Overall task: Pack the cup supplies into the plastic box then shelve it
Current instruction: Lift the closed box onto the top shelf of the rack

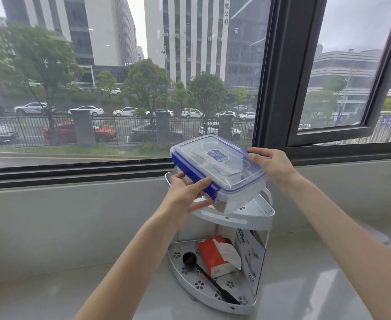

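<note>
A clear plastic box (222,167) with a blue-clipped lid and a blue label is held tilted just above the top tier of a white corner shelf (254,215). My left hand (185,197) grips the box's near-left side, thumb on the blue clip, fingers underneath. On the far-right edge of the lid rests my right hand (270,165), holding it. The lid is closed; what is inside the box is hard to make out.
The shelf's lower tier (178,269) holds a red tissue pack (215,257), a black scoop (203,271) and a printed packet (252,252). The shelf stands on a grey windowsill counter (74,285) against a large window (120,88).
</note>
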